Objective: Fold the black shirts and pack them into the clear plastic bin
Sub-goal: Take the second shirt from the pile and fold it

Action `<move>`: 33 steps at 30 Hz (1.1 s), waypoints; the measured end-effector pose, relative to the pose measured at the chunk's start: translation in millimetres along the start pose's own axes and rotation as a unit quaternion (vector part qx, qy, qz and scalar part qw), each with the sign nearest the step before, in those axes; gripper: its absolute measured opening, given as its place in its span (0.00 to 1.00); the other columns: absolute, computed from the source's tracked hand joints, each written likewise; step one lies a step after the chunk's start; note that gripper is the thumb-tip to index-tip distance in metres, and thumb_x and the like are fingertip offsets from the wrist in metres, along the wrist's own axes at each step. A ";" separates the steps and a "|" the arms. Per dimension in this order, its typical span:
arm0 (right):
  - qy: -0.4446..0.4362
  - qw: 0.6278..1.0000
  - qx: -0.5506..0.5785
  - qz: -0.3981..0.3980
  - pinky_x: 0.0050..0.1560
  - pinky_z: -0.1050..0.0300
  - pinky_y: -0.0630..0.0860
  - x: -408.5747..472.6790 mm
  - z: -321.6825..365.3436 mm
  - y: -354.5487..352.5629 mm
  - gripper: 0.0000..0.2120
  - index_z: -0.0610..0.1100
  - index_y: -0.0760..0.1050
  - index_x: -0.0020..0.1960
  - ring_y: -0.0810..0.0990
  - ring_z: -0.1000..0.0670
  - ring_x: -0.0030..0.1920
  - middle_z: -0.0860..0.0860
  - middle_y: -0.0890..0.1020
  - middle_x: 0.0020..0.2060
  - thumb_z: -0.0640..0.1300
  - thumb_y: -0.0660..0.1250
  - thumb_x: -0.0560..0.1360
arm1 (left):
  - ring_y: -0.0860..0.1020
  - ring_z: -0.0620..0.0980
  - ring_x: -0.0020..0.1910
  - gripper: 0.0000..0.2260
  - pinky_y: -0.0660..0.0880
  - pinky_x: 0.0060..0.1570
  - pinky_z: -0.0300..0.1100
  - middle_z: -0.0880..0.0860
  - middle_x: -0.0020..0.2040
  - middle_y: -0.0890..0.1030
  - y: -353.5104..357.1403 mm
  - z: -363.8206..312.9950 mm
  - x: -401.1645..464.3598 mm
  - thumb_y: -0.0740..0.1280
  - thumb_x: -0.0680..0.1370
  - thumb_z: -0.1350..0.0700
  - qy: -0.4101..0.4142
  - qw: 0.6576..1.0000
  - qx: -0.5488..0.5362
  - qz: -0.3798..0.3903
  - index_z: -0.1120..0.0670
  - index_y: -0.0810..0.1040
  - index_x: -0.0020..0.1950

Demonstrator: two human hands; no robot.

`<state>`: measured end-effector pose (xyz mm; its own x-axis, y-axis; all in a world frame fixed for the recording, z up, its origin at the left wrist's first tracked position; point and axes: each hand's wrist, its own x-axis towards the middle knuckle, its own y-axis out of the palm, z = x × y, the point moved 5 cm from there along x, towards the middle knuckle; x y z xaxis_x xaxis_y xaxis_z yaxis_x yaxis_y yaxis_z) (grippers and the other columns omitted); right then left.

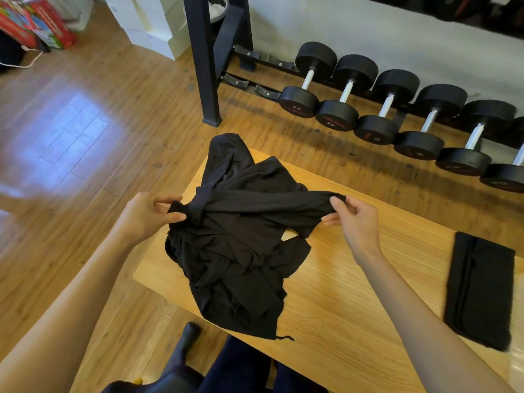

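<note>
Left hand (147, 214) and right hand (355, 219) each pinched an end of a crumpled shirt (238, 251), stretched mid-frame over the bench (354, 307). Folded shirt (479, 290) lay at right edge.

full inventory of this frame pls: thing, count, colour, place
crumpled shirt: 1, black, left end of table, part lifted between both hands
folded shirt: 1, black, right end of table
table: 1, light wood, centre
dumbbells: at least 6, black with silver handles, floor rack by the wall
rack post: 1, dark, floor behind table
boxes: several, white, top left
carton: 1, red, top-left corner
left hand: pinches shirt
right hand: pinches shirt
</note>
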<state>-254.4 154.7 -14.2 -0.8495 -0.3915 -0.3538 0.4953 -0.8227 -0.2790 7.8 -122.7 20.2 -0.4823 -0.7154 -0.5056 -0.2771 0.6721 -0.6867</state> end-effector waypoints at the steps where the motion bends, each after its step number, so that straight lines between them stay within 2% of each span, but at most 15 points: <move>1: -0.001 1.000 -0.008 -0.014 0.39 0.64 0.77 1.0 0.1 -8.0 0.07 0.45 0.79 0.46 0.83 0.49 0.32 0.45 0.84 0.32 0.43 0.64 0.80 | 0.80 0.50 0.51 0.17 0.71 0.57 0.45 0.51 0.42 0.85 -2.8 -3.4 0.2 0.74 0.73 0.55 0.000 0.999 0.034 -0.008 0.53 0.81 0.61; 3: -0.004 0.999 -0.027 -0.037 0.38 0.59 0.78 2.7 -0.9 -25.8 0.07 0.43 0.79 0.49 0.81 0.49 0.29 0.46 0.83 0.29 0.42 0.62 0.81 | 0.78 0.52 0.46 0.16 0.72 0.50 0.44 0.54 0.43 0.82 -8.8 -12.1 -0.1 0.73 0.74 0.56 0.006 0.995 0.094 -0.036 0.58 0.81 0.61; 6: 0.005 0.998 0.005 -0.059 0.35 0.61 0.80 2.1 -2.0 -54.4 0.06 0.44 0.77 0.53 0.82 0.51 0.30 0.45 0.84 0.32 0.38 0.61 0.80 | 0.73 0.50 0.42 0.14 0.69 0.41 0.40 0.53 0.43 0.77 -13.9 -27.3 0.0 0.72 0.76 0.57 0.020 0.989 0.123 -0.079 0.61 0.81 0.59; 10: 0.010 0.997 0.053 -0.061 0.40 0.65 0.80 -3.6 -2.2 -86.0 0.07 0.40 0.78 0.52 0.85 0.51 0.41 0.45 0.83 0.43 0.32 0.64 0.77 | 0.76 0.52 0.47 0.11 0.71 0.47 0.45 0.54 0.47 0.80 -2.8 -54.3 -3.9 0.70 0.77 0.54 0.055 0.995 0.035 -0.073 0.58 0.82 0.57; 12: -0.019 0.999 -0.019 -0.042 0.43 0.63 0.77 -5.6 -0.7 -98.8 0.08 0.43 0.79 0.52 0.82 0.52 0.45 0.48 0.82 0.46 0.36 0.69 0.74 | 0.78 0.53 0.44 0.09 0.71 0.45 0.46 0.55 0.47 0.82 6.8 -71.9 -7.3 0.70 0.77 0.54 0.083 0.994 0.002 -0.075 0.57 0.83 0.55; 14: -0.054 0.990 -0.130 -0.012 0.46 0.63 0.71 -5.1 -0.6 -110.7 0.10 0.45 0.81 0.53 0.78 0.51 0.48 0.49 0.80 0.47 0.40 0.73 0.72 | 0.78 0.51 0.38 0.06 0.74 0.41 0.44 0.56 0.42 0.83 17.0 -90.0 -10.6 0.69 0.78 0.55 0.104 0.991 -0.030 -0.085 0.55 0.83 0.52; 16: -0.075 0.971 -0.225 -0.017 0.43 0.65 0.66 -4.1 -0.4 -125.2 0.08 0.43 0.82 0.53 0.74 0.51 0.47 0.47 0.79 0.47 0.41 0.72 0.74 | 0.80 0.45 0.29 0.03 0.77 0.33 0.38 0.53 0.37 0.83 29.0 -107.5 -14.4 0.66 0.80 0.58 0.103 0.987 -0.104 -0.065 0.54 0.79 0.51; 18: -0.089 0.959 -0.265 -0.038 0.48 0.60 0.71 -1.9 -0.9 -141.0 0.07 0.42 0.82 0.52 0.76 0.50 0.47 0.46 0.79 0.47 0.41 0.70 0.75 | 0.83 0.44 0.30 0.04 0.79 0.30 0.34 0.53 0.44 0.82 42.1 -124.9 -18.1 0.62 0.82 0.60 0.106 0.978 -0.175 -0.037 0.53 0.75 0.49; 19: -0.092 0.960 -0.262 -0.044 0.48 0.55 0.76 -2.0 0.2 -148.5 0.06 0.43 0.81 0.52 0.78 0.49 0.45 0.47 0.80 0.47 0.42 0.69 0.76 | 0.84 0.44 0.33 0.05 0.80 0.32 0.36 0.54 0.48 0.80 47.6 -133.4 -19.5 0.61 0.82 0.60 0.115 0.976 -0.184 -0.031 0.51 0.73 0.49; 20: -0.090 0.966 -0.239 -0.048 0.45 0.55 0.79 -2.7 1.5 -155.6 0.04 0.44 0.80 0.51 0.80 0.50 0.42 0.47 0.80 0.45 0.42 0.67 0.78 | 0.84 0.45 0.35 0.05 0.81 0.34 0.37 0.54 0.51 0.79 52.8 -142.2 -21.5 0.60 0.83 0.59 0.127 0.974 -0.186 -0.028 0.50 0.72 0.49; 22: -0.069 0.983 -0.163 -0.052 0.35 0.65 0.78 -3.5 3.4 -167.8 0.04 0.43 0.75 0.53 0.83 0.54 0.35 0.47 0.82 0.40 0.41 0.63 0.80 | 0.85 0.46 0.40 0.04 0.82 0.41 0.41 0.54 0.54 0.78 62.3 -160.9 -26.4 0.58 0.83 0.58 0.148 0.972 -0.180 -0.023 0.51 0.71 0.51; 23: -0.058 0.989 -0.124 -0.058 0.33 0.67 0.78 -4.0 4.6 -172.9 0.04 0.43 0.73 0.55 0.83 0.55 0.33 0.47 0.82 0.40 0.41 0.61 0.81 | 0.84 0.47 0.43 0.04 0.82 0.46 0.43 0.54 0.55 0.78 67.2 -170.4 -28.9 0.58 0.84 0.57 0.156 0.970 -0.184 -0.019 0.50 0.71 0.51; 27: -0.063 0.994 -0.010 -0.086 0.36 0.66 0.80 -2.4 21.3 -188.1 0.06 0.44 0.69 0.59 0.85 0.56 0.38 0.48 0.82 0.47 0.42 0.58 0.83 | 0.82 0.46 0.48 0.06 0.79 0.53 0.43 0.52 0.53 0.78 79.8 -211.8 -38.5 0.57 0.84 0.58 0.196 0.957 -0.212 -0.002 0.49 0.70 0.49; 29: -0.082 0.991 0.011 -0.102 0.38 0.66 0.80 2.3 34.1 -195.4 0.07 0.44 0.69 0.60 0.85 0.55 0.41 0.46 0.80 0.51 0.42 0.58 0.82 | 0.82 0.45 0.48 0.06 0.78 0.52 0.40 0.51 0.51 0.79 80.7 -234.7 -39.2 0.57 0.84 0.59 0.225 0.950 -0.217 0.004 0.50 0.70 0.49; 33: -0.117 0.983 0.047 -0.130 0.45 0.59 0.82 15.9 64.4 -206.5 0.06 0.44 0.69 0.58 0.84 0.52 0.46 0.42 0.80 0.54 0.41 0.59 0.82 | 0.80 0.43 0.48 0.04 0.78 0.47 0.34 0.49 0.49 0.77 74.4 -282.8 -29.3 0.58 0.83 0.60 0.281 0.938 -0.201 0.001 0.53 0.71 0.51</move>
<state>-381.9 291.9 95.2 -0.9694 -0.2372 -0.0630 0.2454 -0.9378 -0.2455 -233.7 2.3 131.7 -0.8135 -0.5769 -0.0728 -0.5134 0.7714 -0.3759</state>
